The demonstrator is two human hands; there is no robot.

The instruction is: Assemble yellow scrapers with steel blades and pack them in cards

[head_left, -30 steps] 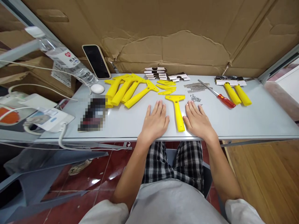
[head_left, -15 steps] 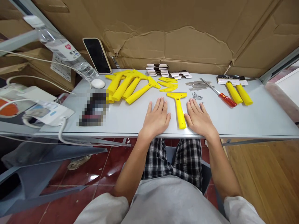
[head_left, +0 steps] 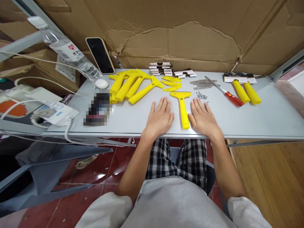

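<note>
My left hand (head_left: 160, 117) lies flat on the grey table (head_left: 266, 122), fingers stretched out and holding nothing. On the other side of a yellow scraper handle (head_left: 183, 112), my right hand (head_left: 203, 117) rests palm down, also flat; its thumb is close to the handle. Beyond the right fingertips is a small heap of screws (head_left: 201, 95). Metal blades (head_left: 201, 83) lie behind them, beside a screwdriver (head_left: 231, 96) with a red grip. Farther back are thin yellow blade-cover pieces (head_left: 171, 84). Several more yellow scraper handles (head_left: 133, 87) are piled to the left.
Folded cards (head_left: 161, 68) are stacked at the back. Two yellow scrapers with carded heads (head_left: 241, 90) lie at right. On the left are a phone (head_left: 100, 55), water bottle (head_left: 68, 50), white oval object (head_left: 101, 83) and a power strip (head_left: 55, 110) with cables. Cardboard (head_left: 190, 41) stands behind.
The view has shifted slightly. Both hands stay flat in the same places, and nothing on the table has moved.
</note>
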